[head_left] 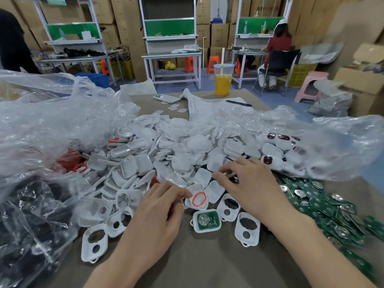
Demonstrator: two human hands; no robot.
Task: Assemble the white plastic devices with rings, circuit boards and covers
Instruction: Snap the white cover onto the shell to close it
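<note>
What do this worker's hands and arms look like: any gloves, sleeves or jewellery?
The left hand and right hand are bare, with no gloves. The forearms are uncovered down to the frame's edge. No sleeves, watch, rings or wristbands show.

No text is legible. The printed sheet (209,107) on the desk (207,260), just beside the drink cup (223,80), carries print too small to read. Markings on the cardboard boxes (220,34) behind the cup are blurred.

One white shell (195,206) near the middle has an orange ring (199,199) lying inside, and the one just nearer holds a green circuit board (207,220). Loose boards (324,206) are heaped on the right, holed covers (247,229) scattered near.
</note>
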